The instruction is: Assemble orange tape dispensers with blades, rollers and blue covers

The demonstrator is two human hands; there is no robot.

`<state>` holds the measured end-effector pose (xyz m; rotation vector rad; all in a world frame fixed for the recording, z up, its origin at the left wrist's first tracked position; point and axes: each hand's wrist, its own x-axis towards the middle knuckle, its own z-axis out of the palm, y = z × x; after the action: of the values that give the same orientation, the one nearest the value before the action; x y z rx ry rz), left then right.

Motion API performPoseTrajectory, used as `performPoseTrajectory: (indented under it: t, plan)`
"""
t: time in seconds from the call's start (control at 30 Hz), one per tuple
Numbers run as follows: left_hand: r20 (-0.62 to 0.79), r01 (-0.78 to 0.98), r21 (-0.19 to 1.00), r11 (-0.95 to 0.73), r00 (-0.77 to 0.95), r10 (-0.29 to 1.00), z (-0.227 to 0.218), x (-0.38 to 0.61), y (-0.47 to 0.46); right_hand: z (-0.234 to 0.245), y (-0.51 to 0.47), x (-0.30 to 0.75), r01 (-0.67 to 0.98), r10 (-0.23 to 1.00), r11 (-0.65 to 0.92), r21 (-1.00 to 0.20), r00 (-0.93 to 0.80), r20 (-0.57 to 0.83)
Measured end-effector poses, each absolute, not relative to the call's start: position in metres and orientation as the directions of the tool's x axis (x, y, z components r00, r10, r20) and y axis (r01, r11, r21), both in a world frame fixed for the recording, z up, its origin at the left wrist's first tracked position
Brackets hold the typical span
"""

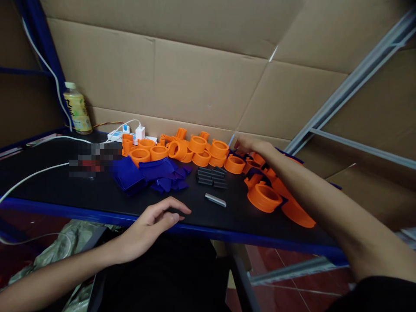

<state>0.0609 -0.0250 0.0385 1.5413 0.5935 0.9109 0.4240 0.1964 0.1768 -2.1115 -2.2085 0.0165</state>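
Note:
My left hand [162, 221] is at the front edge of the black tabletop, its fingers loosely curved and apart, with nothing in them. Just beyond it lies a small silver-grey bar [215, 199], and behind that a bundle of short black strips [212, 177]. My right hand [248, 144] reaches to the back right, over orange ring-shaped plastic parts [234, 164]. Its fingertips point down and are partly hidden, so whether they grip anything does not show. A thin pale-blue sliver [231, 140] appears beside them. Near my right forearm, orange rings with blue pieces [264, 197] sit close together.
Dark blue plastic pieces [162, 171] are heaped left of the black strips. Further left are a power strip with a white charger [140, 132], white cables and a yellow-labelled bottle [78, 108]. Cardboard [208, 82] walls the back; a metal bar [351, 82] slants at right.

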Motion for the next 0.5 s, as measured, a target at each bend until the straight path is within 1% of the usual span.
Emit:
performPoseTrajectory:
  t: [0.13, 0.27, 0.37, 0.5]
  plan:
    - [0.218, -0.106, 0.976, -0.192, 0.577, 0.787, 0.038, 0.062, -0.025, 0.191, 0.203, 0.421, 0.991, 0.994, 0.088, -0.1, -0.081, 0.071]
    - [0.196, -0.049, 0.977, -0.207, 0.581, 0.79, 0.039, 0.062, -0.026, 0.185, 0.203, 0.404, 0.965, 0.975, 0.222, -0.139, -0.218, 0.043]
    - [0.197, -0.045, 0.977, -0.211, 0.58, 0.79, 0.041, 0.062, -0.026, 0.173, 0.2, 0.39, 0.957, 0.962, 0.272, -0.101, -0.267, 0.054]
    - [0.21, -0.102, 0.977, -0.186, 0.576, 0.79, 0.042, 0.062, -0.026, 0.174, 0.193, 0.389, 0.971, 0.959, 0.238, -0.03, -0.23, 0.163]
